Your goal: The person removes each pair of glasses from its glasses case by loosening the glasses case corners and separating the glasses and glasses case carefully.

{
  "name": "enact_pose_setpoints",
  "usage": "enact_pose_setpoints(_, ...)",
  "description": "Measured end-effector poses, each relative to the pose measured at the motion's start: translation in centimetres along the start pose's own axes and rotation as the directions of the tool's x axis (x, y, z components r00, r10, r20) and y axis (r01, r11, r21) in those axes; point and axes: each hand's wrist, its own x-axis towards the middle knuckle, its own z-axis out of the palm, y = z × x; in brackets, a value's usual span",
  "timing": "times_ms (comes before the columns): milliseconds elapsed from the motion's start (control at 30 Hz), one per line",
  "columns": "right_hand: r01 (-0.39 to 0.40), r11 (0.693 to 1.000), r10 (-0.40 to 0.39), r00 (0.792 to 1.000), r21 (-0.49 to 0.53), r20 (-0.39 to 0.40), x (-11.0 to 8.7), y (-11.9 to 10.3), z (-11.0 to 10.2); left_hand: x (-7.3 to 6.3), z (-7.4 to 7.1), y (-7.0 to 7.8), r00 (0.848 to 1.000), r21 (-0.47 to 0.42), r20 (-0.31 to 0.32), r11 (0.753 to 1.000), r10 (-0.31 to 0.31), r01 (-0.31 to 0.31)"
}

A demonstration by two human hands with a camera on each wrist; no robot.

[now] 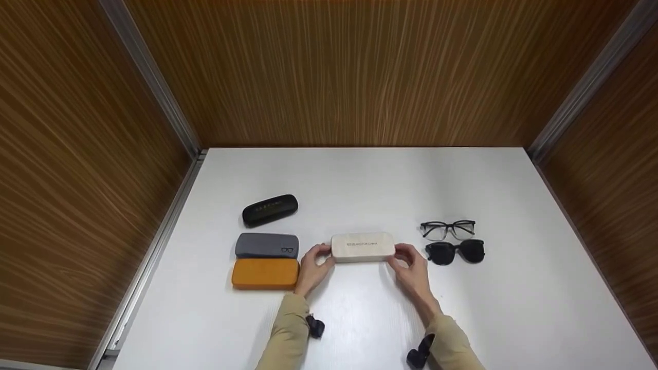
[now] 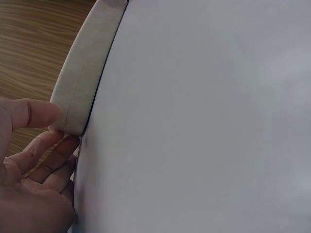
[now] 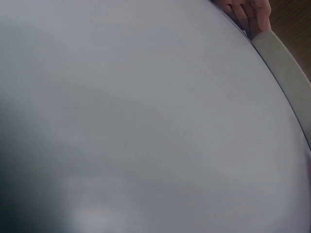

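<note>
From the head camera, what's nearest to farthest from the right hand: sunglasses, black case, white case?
1. White case, its right end held by the right hand.
2. Sunglasses, just to the hand's right.
3. Black case, away on the left, farther back.

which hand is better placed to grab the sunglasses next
Probably the right hand: it holds the right end of the white case, close to the sunglasses, while the left hand holds the opposite end, beside the orange case.
</note>
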Motion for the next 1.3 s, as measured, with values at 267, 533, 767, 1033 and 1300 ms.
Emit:
enact_pose_setpoints(267, 0.113, 0.992, -0.111, 0.993, -0.052, 0.043, 0.4, 2.6, 0.1, 0.0, 0.6, -0.1, 1.000, 0.034, 0.001, 0.999, 0.024, -0.024)
enact_pose_setpoints(533, 0.165, 0.955, -0.134, 0.982, -0.248, 0.136, 0.3, 2.4, 0.1, -0.1, 0.8, 0.0, 0.995, 0.026, 0.099, 1.000, -0.008, 0.005)
enact_pose_setpoints(767, 0.162, 0.948, -0.116, 0.978, -0.275, 0.176, 0.3, 2.1, 0.3, -0.4, 0.6, 0.1, 0.980, 0.068, 0.195, 0.998, -0.030, 0.017)
enact_pose_setpoints(1033, 0.156, 0.956, -0.106, 0.974, -0.250, 0.200, 0.9, 2.2, 0.2, -0.4, 0.6, -0.1, 0.980, 0.106, 0.194, 0.993, 0.039, -0.060)
enact_pose_setpoints(1300, 0.210, 0.932, -0.147, 0.964, -0.294, 0.222, 0.6, 2.3, 0.2, -0.2, 0.6, -0.2, 0.983, 0.140, 0.175, 0.986, 0.061, -0.086)
